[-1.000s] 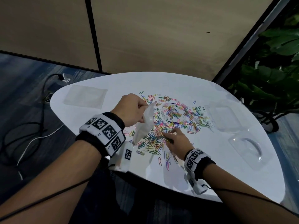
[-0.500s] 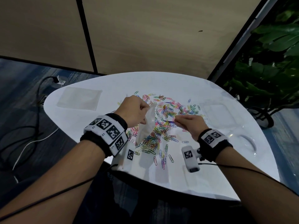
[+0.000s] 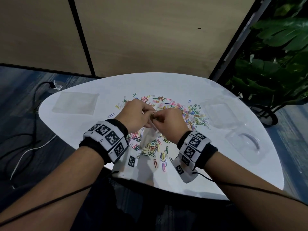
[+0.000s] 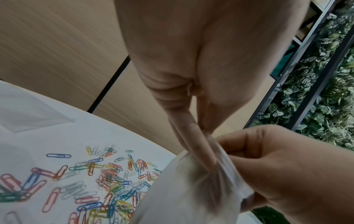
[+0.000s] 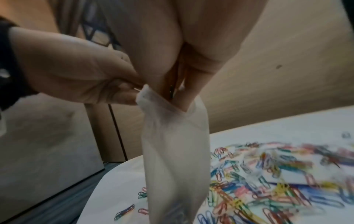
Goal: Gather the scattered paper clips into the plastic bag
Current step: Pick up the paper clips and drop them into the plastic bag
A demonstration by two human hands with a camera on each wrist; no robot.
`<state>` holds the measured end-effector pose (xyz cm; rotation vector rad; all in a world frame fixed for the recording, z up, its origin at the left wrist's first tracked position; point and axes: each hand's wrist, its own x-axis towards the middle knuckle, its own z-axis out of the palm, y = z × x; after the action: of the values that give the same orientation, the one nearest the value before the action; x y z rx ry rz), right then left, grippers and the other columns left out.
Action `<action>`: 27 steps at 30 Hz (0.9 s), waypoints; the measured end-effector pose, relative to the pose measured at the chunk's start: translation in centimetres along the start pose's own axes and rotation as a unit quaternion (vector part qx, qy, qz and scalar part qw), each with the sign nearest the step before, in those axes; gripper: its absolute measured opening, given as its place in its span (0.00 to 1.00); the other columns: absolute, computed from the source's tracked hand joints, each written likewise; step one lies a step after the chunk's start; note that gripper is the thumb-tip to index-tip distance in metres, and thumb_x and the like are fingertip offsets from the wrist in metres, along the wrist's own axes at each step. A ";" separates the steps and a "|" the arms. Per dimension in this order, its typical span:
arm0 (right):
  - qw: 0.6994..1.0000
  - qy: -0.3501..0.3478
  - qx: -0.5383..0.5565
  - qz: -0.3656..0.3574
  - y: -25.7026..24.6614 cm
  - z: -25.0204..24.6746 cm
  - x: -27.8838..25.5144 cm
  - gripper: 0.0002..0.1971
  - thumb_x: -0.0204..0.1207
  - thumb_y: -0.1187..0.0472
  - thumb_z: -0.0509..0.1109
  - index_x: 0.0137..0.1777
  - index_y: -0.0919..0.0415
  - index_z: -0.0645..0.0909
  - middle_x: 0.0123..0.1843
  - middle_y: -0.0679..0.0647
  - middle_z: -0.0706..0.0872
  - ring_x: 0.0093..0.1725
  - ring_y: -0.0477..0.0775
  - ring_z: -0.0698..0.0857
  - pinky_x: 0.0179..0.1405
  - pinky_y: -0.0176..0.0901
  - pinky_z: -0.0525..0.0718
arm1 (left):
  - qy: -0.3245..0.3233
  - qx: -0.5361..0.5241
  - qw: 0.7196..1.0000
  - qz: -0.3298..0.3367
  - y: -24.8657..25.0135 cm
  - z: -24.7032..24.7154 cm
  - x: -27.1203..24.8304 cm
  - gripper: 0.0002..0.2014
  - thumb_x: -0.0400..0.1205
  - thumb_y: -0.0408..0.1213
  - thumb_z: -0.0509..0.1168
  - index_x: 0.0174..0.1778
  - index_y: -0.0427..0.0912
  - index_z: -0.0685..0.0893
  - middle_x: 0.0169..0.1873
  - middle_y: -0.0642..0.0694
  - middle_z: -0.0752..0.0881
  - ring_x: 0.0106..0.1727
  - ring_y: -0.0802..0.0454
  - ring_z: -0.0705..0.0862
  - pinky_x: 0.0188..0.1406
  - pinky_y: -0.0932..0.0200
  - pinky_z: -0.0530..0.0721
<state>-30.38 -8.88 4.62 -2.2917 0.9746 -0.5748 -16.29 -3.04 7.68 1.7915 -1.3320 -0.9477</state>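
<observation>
Above the near middle of the white table [image 3: 183,84], both hands meet at the mouth of the plastic bag [image 5: 172,151]. Left hand [image 3: 136,114] curled, thumb and fingers pinching the bag's top rim at one side and holding it up so that it hangs upright, its lower end down among the paper clips [image 3: 191,114]. Right hand [image 3: 168,122] bunched, fingertips [image 5: 186,98] pushed down into the open mouth of the bag, a thin dark sliver showing between them; whether that is a clip cannot be told. Coloured clips spread across the middle of the table, from behind the hands out toward the right, with more lying toward the near edge under the wrists. Flat clear bag [image 3: 75,104] near the far left edge. Clear plastic tray [image 3: 221,114] and clear lid with a curved handle [image 3: 246,144] toward the right edge. Leafy plant [image 3: 275,64] beyond the right side of the table.
</observation>
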 end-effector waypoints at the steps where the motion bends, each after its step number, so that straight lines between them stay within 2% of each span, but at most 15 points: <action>1: 0.999 -0.024 -0.028 -0.011 -0.1 0.0 0.1 0.13 0.74 0.69 0.67 0.35 0.55 0.88 0.24 0.43 0.79 0.25 0.41 0.74 0.32 0.35 0.69 | -0.002 0.008 1.000 0.006 0.0 0.0 0.0 0.12 0.87 0.27 0.62 0.56 0.33 0.91 0.44 0.41 0.91 0.37 0.49 0.93 0.39 0.63 0.92; 3: 0.996 -0.066 -0.051 -0.010 0.0 0.1 0.3 0.14 0.74 0.70 0.65 0.44 0.56 0.91 0.33 0.49 0.88 0.35 0.47 0.84 0.38 0.37 0.77 | -0.003 0.017 1.000 0.006 -0.1 -0.1 0.0 0.12 0.87 0.27 0.61 0.56 0.33 0.91 0.42 0.39 0.92 0.39 0.46 0.93 0.39 0.64 0.92; 5: 0.999 -0.045 0.027 0.014 0.1 -0.1 0.2 0.15 0.76 0.72 0.64 0.50 0.59 0.91 0.45 0.54 0.92 0.45 0.51 0.90 0.45 0.41 0.87 | 0.003 0.012 1.000 -0.005 -0.2 -0.4 0.0 0.12 0.87 0.28 0.61 0.59 0.33 0.89 0.37 0.45 0.90 0.39 0.48 0.93 0.39 0.65 0.92; 8: 0.972 0.042 0.216 0.079 0.8 -1.4 -0.5 0.13 0.76 0.76 0.64 0.45 0.64 0.90 0.42 0.56 0.92 0.41 0.53 0.92 0.39 0.45 0.92 | 0.023 0.010 1.000 -0.013 -0.5 -1.1 -0.1 0.12 0.88 0.31 0.61 0.62 0.35 0.88 0.44 0.44 0.90 0.36 0.52 0.92 0.30 0.70 0.89; 10: 0.974 0.053 0.185 0.117 2.5 -2.1 -1.5 0.13 0.76 0.75 0.66 0.44 0.62 0.89 0.39 0.54 0.91 0.38 0.51 0.92 0.40 0.48 0.92 | 0.031 0.012 0.999 -0.017 -0.7 -1.7 -0.3 0.12 0.88 0.31 0.61 0.61 0.35 0.89 0.48 0.43 0.89 0.35 0.52 0.92 0.28 0.71 0.87; 12: 0.979 -0.007 0.092 0.183 5.1 -2.1 -3.0 0.09 0.76 0.72 0.70 0.46 0.59 0.89 0.38 0.52 0.91 0.34 0.49 0.92 0.40 0.51 0.93 | 0.036 0.007 0.999 -0.024 -0.9 -2.5 -0.5 0.12 0.88 0.31 0.61 0.60 0.35 0.89 0.51 0.42 0.90 0.39 0.47 0.93 0.38 0.64 0.91; 13: 0.971 -0.056 0.060 0.223 6.3 -1.8 -3.9 0.07 0.75 0.70 0.73 0.50 0.60 0.88 0.40 0.53 0.90 0.33 0.50 0.91 0.40 0.53 0.92 | 0.039 0.006 0.999 -0.027 -1.0 -2.9 -0.6 0.12 0.88 0.31 0.61 0.60 0.35 0.89 0.51 0.41 0.90 0.40 0.46 0.94 0.39 0.63 0.92; 14: 0.959 -0.107 0.034 0.261 7.3 -1.3 -4.9 0.12 0.72 0.66 0.78 0.56 0.61 0.86 0.43 0.54 0.89 0.32 0.53 0.92 0.39 0.54 0.92 | 0.042 0.007 0.999 -0.029 -1.1 -3.2 -0.7 0.12 0.88 0.31 0.61 0.59 0.35 0.89 0.50 0.42 0.90 0.40 0.46 0.94 0.35 0.67 0.90; 16: 0.929 -0.199 0.010 0.311 8.5 0.3 -6.5 0.33 0.62 0.58 0.86 0.67 0.56 0.78 0.51 0.55 0.85 0.36 0.58 0.92 0.39 0.51 0.92 | 0.048 0.010 0.998 -0.029 -1.2 -3.7 -0.9 0.12 0.88 0.31 0.61 0.59 0.35 0.90 0.48 0.44 0.89 0.39 0.48 0.93 0.23 0.76 0.82; 18: 0.922 -0.243 -0.059 0.295 8.7 2.4 -7.4 0.48 0.54 0.49 0.89 0.75 0.53 0.69 0.58 0.57 0.81 0.44 0.55 0.87 0.43 0.44 0.85 | 0.053 0.009 0.998 -0.030 -1.4 -4.1 -1.0 0.13 0.88 0.31 0.61 0.59 0.36 0.90 0.47 0.45 0.89 0.38 0.51 0.93 0.20 0.78 0.78; 19: 0.928 -0.237 -0.090 0.275 8.7 3.7 -7.7 0.52 0.52 0.47 0.89 0.76 0.52 0.68 0.59 0.57 0.79 0.47 0.53 0.83 0.45 0.40 0.80 | 0.055 0.009 0.998 -0.032 -1.6 -4.3 -1.1 0.13 0.88 0.32 0.61 0.59 0.36 0.90 0.47 0.45 0.89 0.38 0.52 0.93 0.21 0.77 0.79; 21: 0.946 -0.187 -0.085 0.251 8.6 5.8 -7.6 0.51 0.50 0.49 0.89 0.75 0.52 0.70 0.61 0.58 0.78 0.48 0.51 0.79 0.40 0.29 0.75 | 0.063 0.006 0.997 -0.038 -2.0 -4.7 -1.2 0.13 0.88 0.32 0.61 0.60 0.36 0.90 0.45 0.45 0.89 0.37 0.53 0.93 0.26 0.75 0.85; 23: 0.959 -0.144 -0.051 0.237 8.3 7.3 -6.8 0.46 0.54 0.53 0.88 0.74 0.53 0.73 0.62 0.58 0.77 0.46 0.51 0.81 0.37 0.23 0.75 | 0.067 0.001 0.997 -0.042 -2.5 -5.1 -1.4 0.13 0.88 0.32 0.61 0.61 0.36 0.89 0.45 0.45 0.89 0.35 0.55 0.92 0.30 0.73 0.87; 25: 0.968 -0.127 -0.050 0.208 7.7 8.0 -5.7 0.41 0.60 0.56 0.86 0.74 0.52 0.74 0.64 0.59 0.74 0.46 0.52 0.82 0.45 0.31 0.80 | 0.071 -0.003 0.996 -0.047 -2.9 -5.6 -1.4 0.13 0.88 0.32 0.62 0.63 0.35 0.88 0.45 0.46 0.88 0.36 0.54 0.92 0.33 0.71 0.89; 27: 0.973 -0.129 -0.088 0.169 7.5 8.4 -4.6 0.36 0.67 0.57 0.82 0.76 0.51 0.73 0.69 0.58 0.70 0.52 0.54 0.81 0.58 0.40 0.81 | 0.073 -0.009 0.996 -0.050 -3.1 -6.0 -1.5 0.13 0.88 0.32 0.62 0.63 0.35 0.88 0.39 0.48 0.88 0.35 0.54 0.92 0.35 0.69 0.90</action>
<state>-32.21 -6.78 -7.23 -2.2070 1.2880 -0.0483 -9.92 -0.25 8.14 1.8915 -1.1490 -0.8605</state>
